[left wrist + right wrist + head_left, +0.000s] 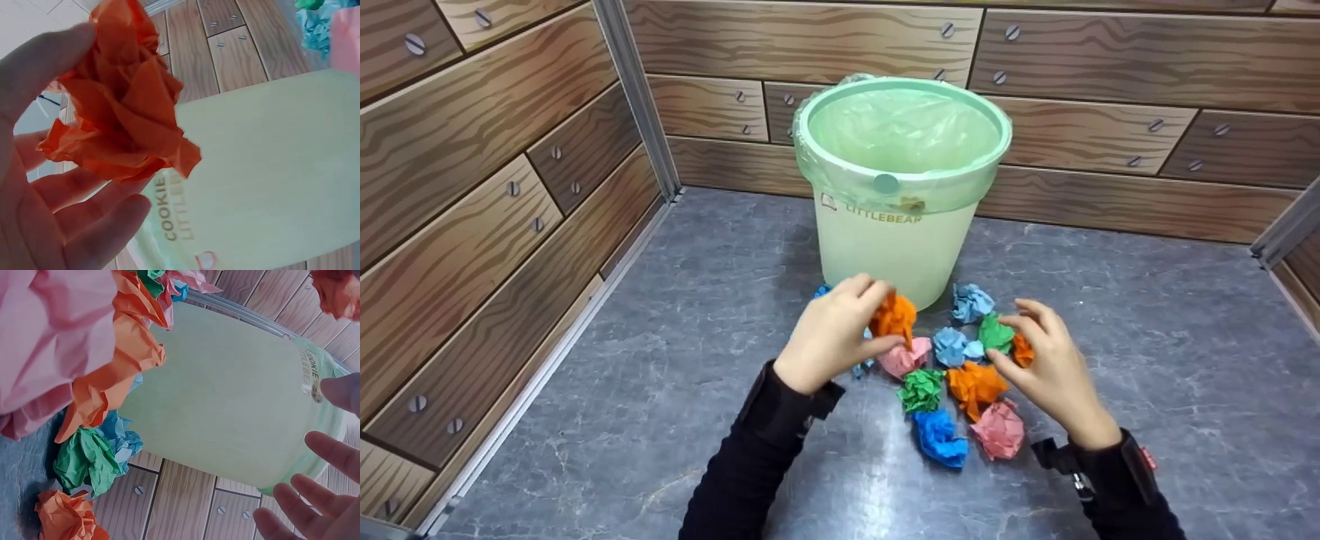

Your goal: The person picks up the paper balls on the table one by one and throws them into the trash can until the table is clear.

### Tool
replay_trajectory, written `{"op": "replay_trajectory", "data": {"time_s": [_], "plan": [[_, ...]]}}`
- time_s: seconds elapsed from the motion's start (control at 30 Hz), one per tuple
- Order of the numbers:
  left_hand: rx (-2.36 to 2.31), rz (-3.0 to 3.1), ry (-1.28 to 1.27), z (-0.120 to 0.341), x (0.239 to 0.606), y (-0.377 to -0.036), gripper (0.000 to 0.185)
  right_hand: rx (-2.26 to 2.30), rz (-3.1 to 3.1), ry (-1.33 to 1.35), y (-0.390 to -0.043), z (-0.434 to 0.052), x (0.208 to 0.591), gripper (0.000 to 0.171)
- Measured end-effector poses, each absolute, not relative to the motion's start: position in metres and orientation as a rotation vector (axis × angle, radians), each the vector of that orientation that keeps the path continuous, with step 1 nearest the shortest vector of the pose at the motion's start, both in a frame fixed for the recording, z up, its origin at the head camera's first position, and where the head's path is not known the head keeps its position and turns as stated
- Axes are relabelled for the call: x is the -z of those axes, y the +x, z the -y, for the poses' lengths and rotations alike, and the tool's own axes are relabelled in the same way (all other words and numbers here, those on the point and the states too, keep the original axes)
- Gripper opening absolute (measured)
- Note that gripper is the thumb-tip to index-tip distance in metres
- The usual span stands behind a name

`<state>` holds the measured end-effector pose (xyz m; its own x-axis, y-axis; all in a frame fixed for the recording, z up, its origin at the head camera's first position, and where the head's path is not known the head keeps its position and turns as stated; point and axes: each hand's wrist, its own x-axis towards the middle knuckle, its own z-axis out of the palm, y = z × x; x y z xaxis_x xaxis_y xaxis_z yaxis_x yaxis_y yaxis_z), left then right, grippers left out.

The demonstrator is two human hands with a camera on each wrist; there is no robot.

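My left hand (pixel 834 330) pinches a crumpled orange paper ball (pixel 124 95) between thumb and fingers, in front of the bin's lower wall. In the head view, the right hand (pixel 1054 364) hovers with spread fingers and nothing in them, over the right side of the pile. Nearest to it are a green paper ball (pixel 996 334) and a small orange one (pixel 1023 350). Below the left hand's orange ball sits a pink paper ball (pixel 906 358). Several more balls lie close by, among them an orange one (pixel 976 388), a blue one (pixel 940 438) and a second pink one (pixel 999 430).
A pale green bin (pixel 892 251), lined with a thin plastic bag (pixel 915 124), stands upright behind the pile. Wood-patterned panels (pixel 840 37) border the grey marbled floor (pixel 607 405) at the back and left. A metal corner post (pixel 641 97) rises at the back left.
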<state>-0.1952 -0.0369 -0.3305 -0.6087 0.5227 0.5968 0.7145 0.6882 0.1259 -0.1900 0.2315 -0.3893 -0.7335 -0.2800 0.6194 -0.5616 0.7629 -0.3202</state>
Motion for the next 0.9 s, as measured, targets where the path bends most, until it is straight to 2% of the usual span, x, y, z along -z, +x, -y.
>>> {"op": "replay_trajectory", "data": {"time_s": [0.27, 0.53, 0.7, 0.9], "plan": [[0.528, 2.161, -0.950, 0.022, 0.269, -0.215, 0.039, -0.678, 2.413, 0.620, -0.187, -0.232, 0.390, 0.037], [0.560, 2.218, -0.694, 0.026, 0.211, -0.251, 0.046, -0.655, 2.392, 0.628, -0.186, -0.229, 0.388, 0.037], [0.587, 2.323, -0.605, 0.028, 0.202, -0.276, 0.048, -0.613, 2.400, 0.636, -0.187, -0.226, 0.389, 0.037], [0.622, 2.437, -0.529, 0.028, 0.209, -0.305, 0.045, -0.627, 2.379, 0.636, -0.187, -0.226, 0.390, 0.036]]}}
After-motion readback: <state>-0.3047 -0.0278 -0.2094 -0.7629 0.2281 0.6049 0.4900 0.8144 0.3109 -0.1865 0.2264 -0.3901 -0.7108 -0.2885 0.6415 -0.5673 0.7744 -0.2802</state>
